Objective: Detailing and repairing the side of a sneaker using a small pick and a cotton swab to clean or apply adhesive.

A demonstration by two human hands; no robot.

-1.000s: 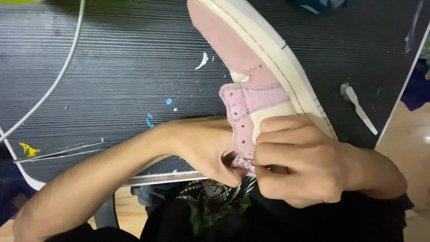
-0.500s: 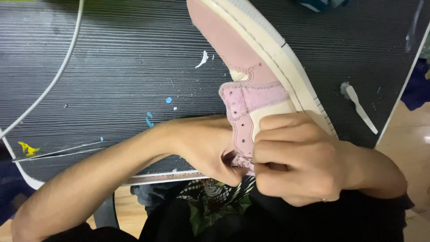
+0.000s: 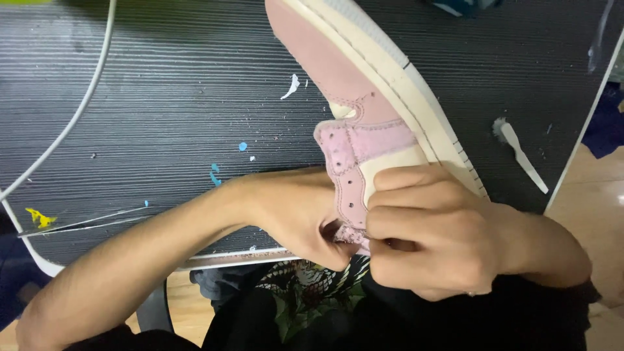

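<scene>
head view: both hands grip the heel end of a pink suede sneaker with a cream sole [image 3: 364,110] – right hand [image 3: 442,234] curled over its side, left hand [image 3: 292,214] pinching the collar – toe slanting away over the dark ribbed table [image 3: 162,97].

No packages, labels, signs or screens are showing anywhere in this view.
</scene>
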